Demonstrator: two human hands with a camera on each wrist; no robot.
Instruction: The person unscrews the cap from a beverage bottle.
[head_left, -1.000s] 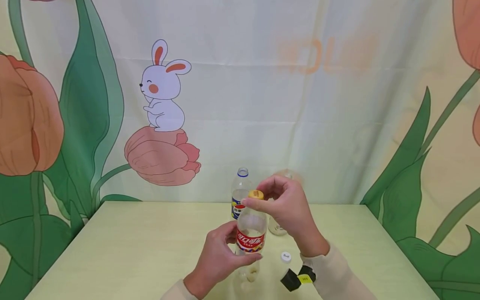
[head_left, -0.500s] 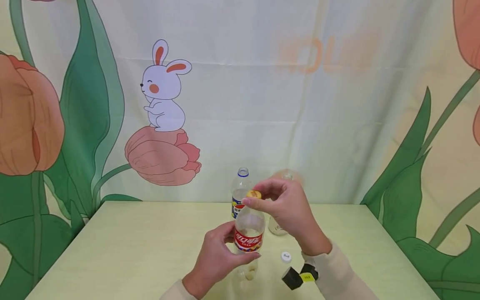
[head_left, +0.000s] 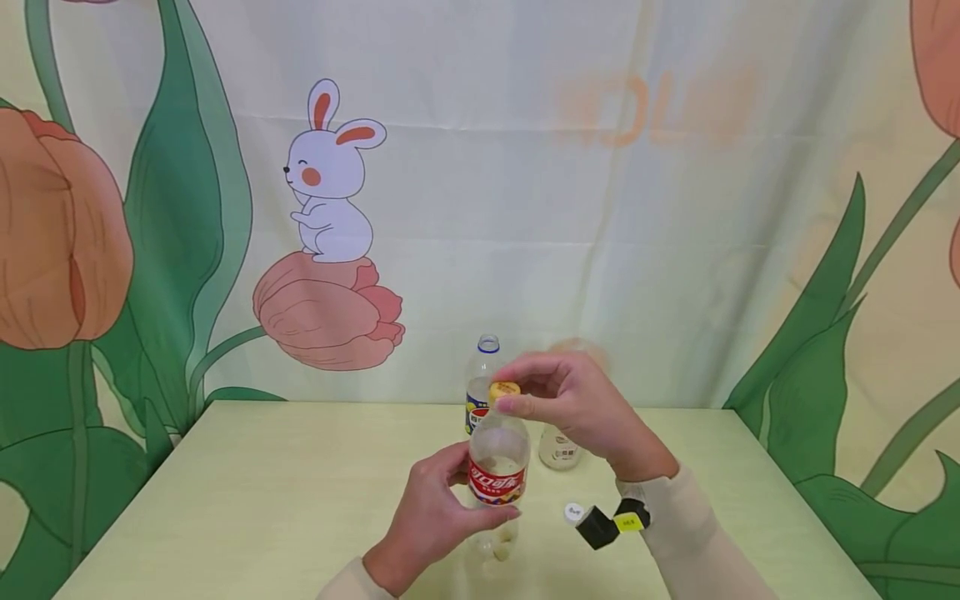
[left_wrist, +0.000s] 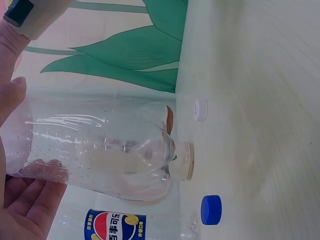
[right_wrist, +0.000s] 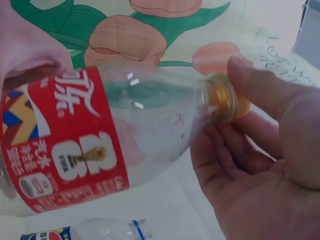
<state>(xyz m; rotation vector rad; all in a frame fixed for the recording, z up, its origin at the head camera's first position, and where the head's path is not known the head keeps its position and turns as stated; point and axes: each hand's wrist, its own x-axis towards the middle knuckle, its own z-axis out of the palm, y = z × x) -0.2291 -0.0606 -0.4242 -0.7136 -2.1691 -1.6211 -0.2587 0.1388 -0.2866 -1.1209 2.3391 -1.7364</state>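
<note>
A clear plastic soda bottle (head_left: 498, 446) with a red label is held up and slightly tilted above the table. My left hand (head_left: 433, 504) grips it around the lower body, thumb across the front. At its mouth sits a yellow cap (head_left: 504, 389), which my right hand (head_left: 566, 400) pinches between thumb and fingers. The right wrist view shows the orange-yellow cap (right_wrist: 239, 100) over the neck, with the thumb on one side and fingers curled beneath. In the left wrist view the bottle's clear base (left_wrist: 145, 165) points toward the table.
An uncapped bottle with a blue label (head_left: 477, 404) stands behind the held one. A clear bottle (head_left: 560, 450) stands partly hidden behind my right hand. On the table lie a white cap (head_left: 573, 512) and a blue cap (left_wrist: 211, 210). A printed curtain (head_left: 480, 208) hangs behind the table.
My right hand and wrist have turned around the cap, the forearm swinging up and to the right. The held bottle has shifted slightly left. The left hand keeps its grip.
</note>
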